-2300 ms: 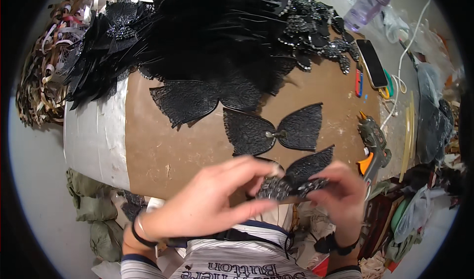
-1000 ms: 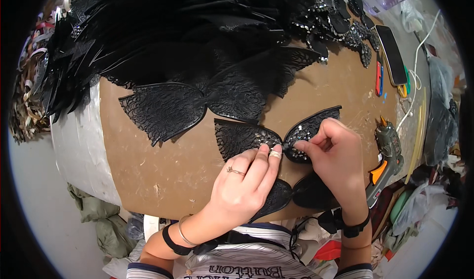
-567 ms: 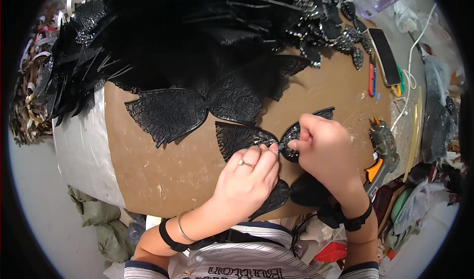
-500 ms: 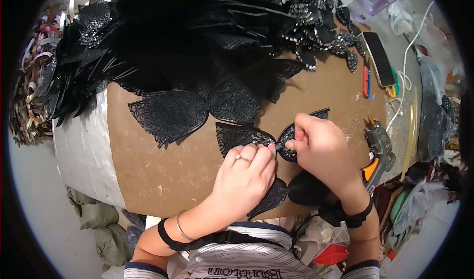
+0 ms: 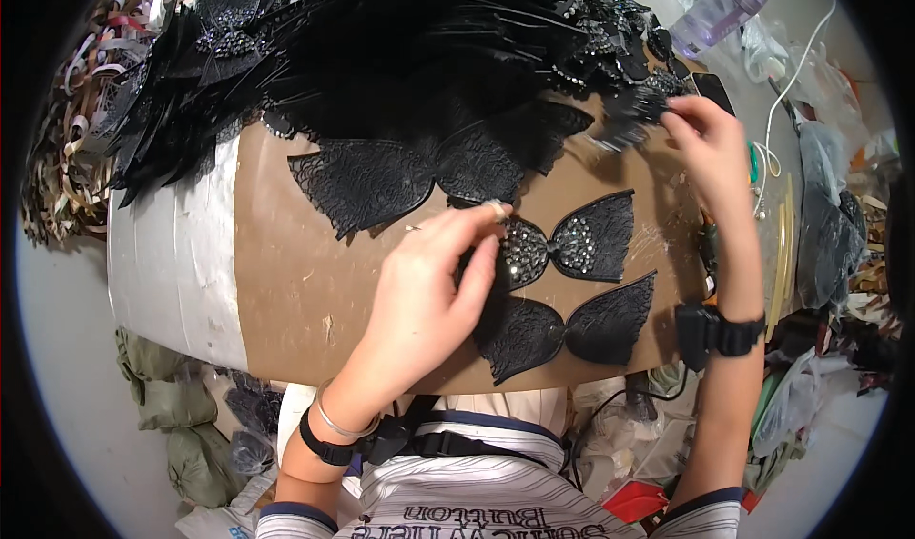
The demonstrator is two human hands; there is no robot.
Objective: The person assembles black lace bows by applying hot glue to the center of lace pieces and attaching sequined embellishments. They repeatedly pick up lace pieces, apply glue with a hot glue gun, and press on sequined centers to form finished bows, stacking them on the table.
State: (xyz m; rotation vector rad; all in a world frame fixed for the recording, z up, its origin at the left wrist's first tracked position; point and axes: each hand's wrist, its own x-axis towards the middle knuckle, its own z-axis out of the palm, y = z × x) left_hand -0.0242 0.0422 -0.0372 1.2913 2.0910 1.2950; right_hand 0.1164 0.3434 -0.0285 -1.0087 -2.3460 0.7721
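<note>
A black lace bra piece (image 5: 593, 239) with glittering stones at its middle lies flat on the brown work surface. My left hand (image 5: 434, 267) is curled over its left cup, thumb and forefinger at the stone-covered edge; the hand hides most of that side. Out to the far right, my right hand (image 5: 703, 134) pinches a black beaded appliqué (image 5: 631, 120), blurred by motion, beside the dark pile. A plain black lace bra piece (image 5: 605, 325) lies nearer to me, and a larger one (image 5: 372, 184) lies beyond my left hand.
A heap of black lace and beaded pieces (image 5: 400, 72) covers the far side. At right are a purple bottle (image 5: 721, 13), a partly hidden phone (image 5: 710, 88), a white cable (image 5: 796, 72) and yellowish sticks (image 5: 783, 253). Strips of ribbon (image 5: 71, 139) hang at far left.
My right hand has left the stone-covered middle of the bra piece for the far right and has taken hold of an appliqué. My left hand has shifted to the left cup. The view has tilted.
</note>
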